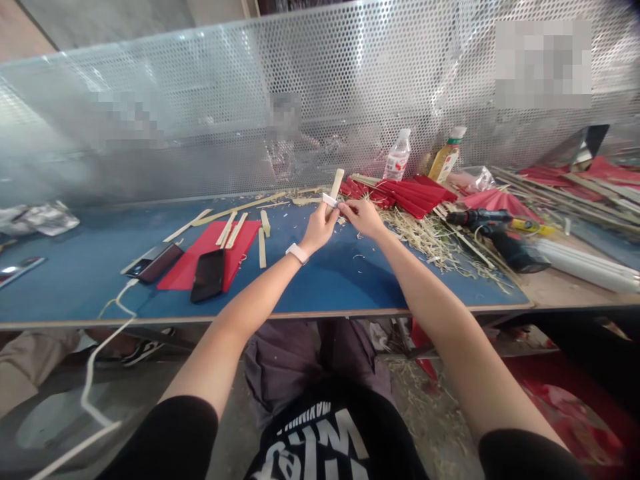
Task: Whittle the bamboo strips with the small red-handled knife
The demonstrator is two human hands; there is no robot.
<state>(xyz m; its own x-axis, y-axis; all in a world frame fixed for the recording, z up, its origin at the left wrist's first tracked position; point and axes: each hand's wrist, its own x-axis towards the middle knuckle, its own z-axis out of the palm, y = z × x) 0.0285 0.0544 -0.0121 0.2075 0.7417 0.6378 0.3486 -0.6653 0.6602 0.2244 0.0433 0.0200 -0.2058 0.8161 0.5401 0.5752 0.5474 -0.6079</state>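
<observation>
Left hand [318,227] grips one upright bamboo stick [337,183] above the blue tabletop [320,280]; the right hand [361,215] pinches a white band [330,199] wrapped around it. Two phones [207,275] lie at the left, on and beside one red sheet [200,257]. Two bottles [397,157] stand behind a pile of red fans [410,195]. One drill [493,223] rests at the right.

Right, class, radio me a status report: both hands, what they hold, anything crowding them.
Left hand grips bamboo stick upright. Right hand pinches white tape on it. Bamboo shavings and red fans close by.
</observation>
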